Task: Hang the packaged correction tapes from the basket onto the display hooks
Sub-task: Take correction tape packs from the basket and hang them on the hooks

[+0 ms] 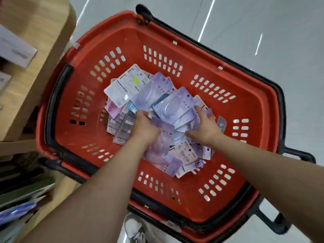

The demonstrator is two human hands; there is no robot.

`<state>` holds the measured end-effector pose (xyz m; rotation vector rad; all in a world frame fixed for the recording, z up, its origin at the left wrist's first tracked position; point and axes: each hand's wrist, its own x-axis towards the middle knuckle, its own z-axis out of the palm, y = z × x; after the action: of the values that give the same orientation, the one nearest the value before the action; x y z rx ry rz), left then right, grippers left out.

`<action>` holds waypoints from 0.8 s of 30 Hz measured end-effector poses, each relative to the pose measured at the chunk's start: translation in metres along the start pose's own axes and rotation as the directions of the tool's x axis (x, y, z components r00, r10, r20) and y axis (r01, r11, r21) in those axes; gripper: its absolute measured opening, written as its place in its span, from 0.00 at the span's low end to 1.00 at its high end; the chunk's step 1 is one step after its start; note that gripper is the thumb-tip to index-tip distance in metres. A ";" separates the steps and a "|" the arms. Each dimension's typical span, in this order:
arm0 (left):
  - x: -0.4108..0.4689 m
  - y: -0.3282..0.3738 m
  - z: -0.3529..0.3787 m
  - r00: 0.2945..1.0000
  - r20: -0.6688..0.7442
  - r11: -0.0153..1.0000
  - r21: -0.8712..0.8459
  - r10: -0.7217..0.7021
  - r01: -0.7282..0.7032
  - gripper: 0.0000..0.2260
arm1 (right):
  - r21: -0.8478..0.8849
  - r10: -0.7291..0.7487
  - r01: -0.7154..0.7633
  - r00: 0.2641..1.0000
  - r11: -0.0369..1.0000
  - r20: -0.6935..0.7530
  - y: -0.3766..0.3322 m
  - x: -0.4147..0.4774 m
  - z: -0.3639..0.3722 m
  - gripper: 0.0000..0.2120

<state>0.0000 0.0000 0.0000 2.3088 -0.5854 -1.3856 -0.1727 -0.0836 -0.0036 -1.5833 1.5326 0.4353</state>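
In the red basket, the right hand is lying open on the tape packs, while the left hand is curling in, grip unclear.

Red basket with black rim; lilac and white correction tape packs; pale wood shelf.

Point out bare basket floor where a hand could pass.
Bare basket floor shows between the package pile and the left wall, and along the near wall. The middle is crowded; left hand and right hand are in it.
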 end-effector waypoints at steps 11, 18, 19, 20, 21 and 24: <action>0.002 0.045 -0.020 0.933 -0.124 0.939 0.109 0.339 -0.326 0.16 | 0.453 -0.155 0.292 0.936 0.842 -0.315 -0.021 -0.041 0.000 0.27; 0.024 0.034 0.013 0.934 0.085 0.738 0.589 0.347 -0.328 0.38 | 0.787 0.250 0.012 0.945 0.617 -0.210 -0.019 -0.017 0.018 0.37; 0.023 0.031 0.011 0.940 0.050 0.784 0.538 0.337 -0.310 0.37 | 0.811 0.270 -0.037 0.951 0.584 -0.150 -0.014 -0.014 0.020 0.38; 0.021 0.029 0.009 0.951 0.019 0.843 0.457 0.309 -0.283 0.37 | 0.839 0.284 -0.092 0.956 0.536 -0.077 -0.013 -0.013 0.021 0.37; 0.021 0.026 0.007 0.965 0.012 0.897 0.364 0.263 -0.250 0.38 | 0.860 0.287 -0.136 0.958 0.491 -0.012 -0.012 -0.012 0.021 0.34; 0.019 0.016 0.006 0.990 0.059 0.979 0.154 0.129 -0.137 0.38 | 0.842 0.239 -0.201 0.967 0.501 0.088 -0.015 -0.010 0.014 0.19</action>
<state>0.0001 -0.0240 -0.0078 2.3136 -0.8771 -1.3801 -0.1564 -0.0685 0.0003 -0.6063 1.6063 -0.2355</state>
